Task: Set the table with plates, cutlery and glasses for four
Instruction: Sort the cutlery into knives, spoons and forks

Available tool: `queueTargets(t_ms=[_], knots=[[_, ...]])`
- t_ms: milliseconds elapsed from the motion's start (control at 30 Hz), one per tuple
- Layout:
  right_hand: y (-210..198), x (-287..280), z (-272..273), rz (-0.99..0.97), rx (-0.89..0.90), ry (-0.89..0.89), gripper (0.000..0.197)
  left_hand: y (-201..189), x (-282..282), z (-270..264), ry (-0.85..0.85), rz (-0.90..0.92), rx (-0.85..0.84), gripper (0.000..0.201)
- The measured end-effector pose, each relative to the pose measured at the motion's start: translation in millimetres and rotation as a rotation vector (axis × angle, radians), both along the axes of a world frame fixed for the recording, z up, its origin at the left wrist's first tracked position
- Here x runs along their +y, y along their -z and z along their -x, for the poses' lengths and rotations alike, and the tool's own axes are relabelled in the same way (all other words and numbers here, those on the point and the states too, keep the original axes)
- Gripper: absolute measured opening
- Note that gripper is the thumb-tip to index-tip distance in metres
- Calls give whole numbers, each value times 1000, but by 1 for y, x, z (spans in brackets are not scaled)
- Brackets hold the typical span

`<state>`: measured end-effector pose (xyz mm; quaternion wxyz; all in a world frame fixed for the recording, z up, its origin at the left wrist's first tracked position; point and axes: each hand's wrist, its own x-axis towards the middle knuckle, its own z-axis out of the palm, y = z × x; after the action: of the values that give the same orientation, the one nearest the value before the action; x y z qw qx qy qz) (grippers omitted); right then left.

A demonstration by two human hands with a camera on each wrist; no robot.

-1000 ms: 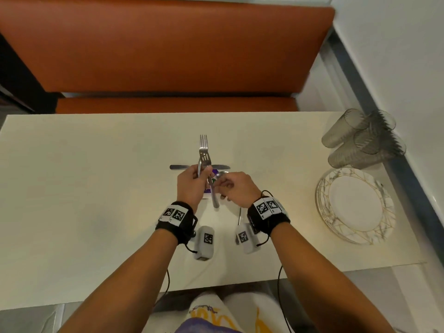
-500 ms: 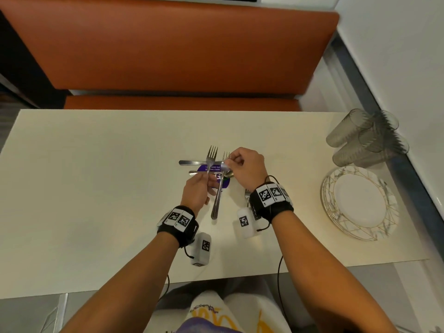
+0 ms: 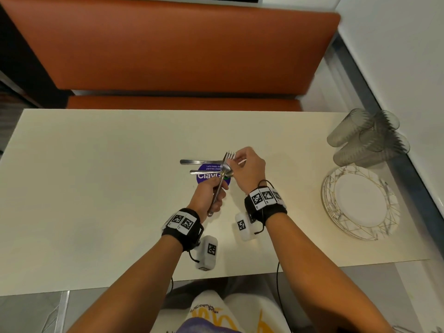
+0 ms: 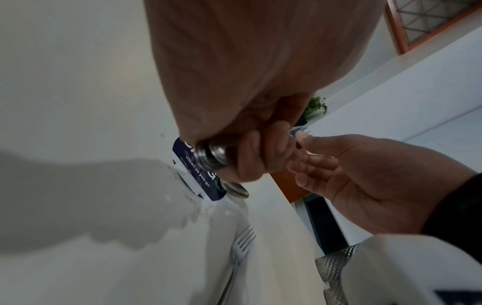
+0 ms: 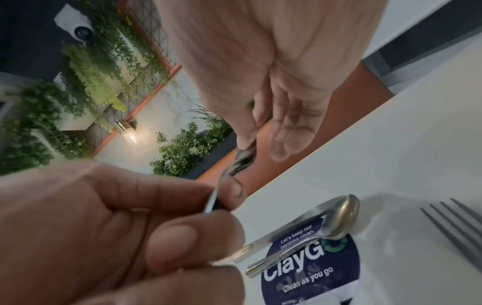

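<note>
the left hand (image 3: 208,197) is curled round the handles of a bunch of cutlery (image 3: 222,179), held just above the middle of the desk (image 3: 96,188); at least one fork shows in the bunch, its tines pointing away from the person. the right hand (image 3: 247,168) pinches the tine end of that bunch between thumb and forefinger, the other fingers (image 5: 287,132) loosely spread and holding nothing more.

below the hands a spoon (image 5: 336,218) and a knife (image 3: 200,162) lie side by side across a round purple sticker (image 3: 206,176), handles to the left. in the wrist views another fork (image 4: 241,245) lies flat on the desk nearer the person.

at the right end of the desk a stack of plates (image 3: 360,203) sits untouched, and just beyond it the glasses (image 3: 367,138) stand clustered together by the wall.

judging by this, the task has barely begun: no place is laid, no plate or glass stands at any seat, and the cutlery is only being sorted in hand. all four settings are left to do: plates dealt out, then cutlery beside each, then a glass.
</note>
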<state>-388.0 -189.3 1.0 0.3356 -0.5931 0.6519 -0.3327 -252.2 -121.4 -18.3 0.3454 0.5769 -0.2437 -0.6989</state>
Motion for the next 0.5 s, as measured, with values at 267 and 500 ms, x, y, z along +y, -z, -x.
queueTargets(t_ms=[267, 500], knots=[[0, -9, 12, -37, -15, -47, 17, -8, 2, 10, -5, 42, 21, 36], [8, -10, 24, -92, -65, -26, 16, 9, 4, 20, 87, 197, -362, 32]])
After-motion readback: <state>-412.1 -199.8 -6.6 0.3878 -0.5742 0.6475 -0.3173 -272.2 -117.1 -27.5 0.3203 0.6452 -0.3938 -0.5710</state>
